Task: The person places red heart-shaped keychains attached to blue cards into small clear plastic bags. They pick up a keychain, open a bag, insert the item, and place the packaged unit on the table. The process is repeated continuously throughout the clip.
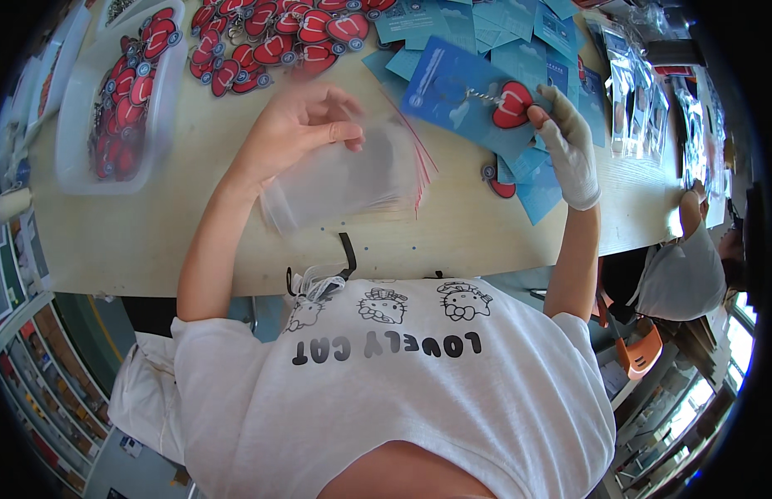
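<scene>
My right hand (569,150), in a whitish glove that leaves some fingertips bare, pinches the edge of a blue card (440,83). On that card lies a keychain with a red, apple-like charm (512,105), its metal chain running left; thumb and fingers grip beside the charm. My left hand (307,129) is bare and slightly blurred, hovering over a stack of clear plastic bags (344,183) with red edges. Its fingers curve, with a gap between thumb and forefinger, and I see nothing held there.
Many red keychains (274,46) are heaped at the back; more fill a translucent tub (70,158) at left. Blue cards (494,25) pile up behind my right hand, and another keychain (501,185) lies below them. Packed clear bags (631,91) line the right, where another person (681,270) sits.
</scene>
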A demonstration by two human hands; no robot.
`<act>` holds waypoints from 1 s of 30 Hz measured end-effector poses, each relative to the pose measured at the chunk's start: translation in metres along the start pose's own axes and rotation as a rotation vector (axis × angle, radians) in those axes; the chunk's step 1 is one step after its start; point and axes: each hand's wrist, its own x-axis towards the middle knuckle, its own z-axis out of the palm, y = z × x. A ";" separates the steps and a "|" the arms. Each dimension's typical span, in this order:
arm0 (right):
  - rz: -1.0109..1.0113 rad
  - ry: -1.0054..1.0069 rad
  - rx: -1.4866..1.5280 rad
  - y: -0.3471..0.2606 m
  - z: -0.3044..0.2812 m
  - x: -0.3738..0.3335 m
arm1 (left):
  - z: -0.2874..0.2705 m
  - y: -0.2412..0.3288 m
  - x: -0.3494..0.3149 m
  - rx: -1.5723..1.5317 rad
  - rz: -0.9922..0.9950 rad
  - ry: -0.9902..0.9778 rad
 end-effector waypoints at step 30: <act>0.309 -0.498 -0.255 -0.042 -0.006 0.010 | 0.020 0.004 0.000 -0.002 -0.026 -0.053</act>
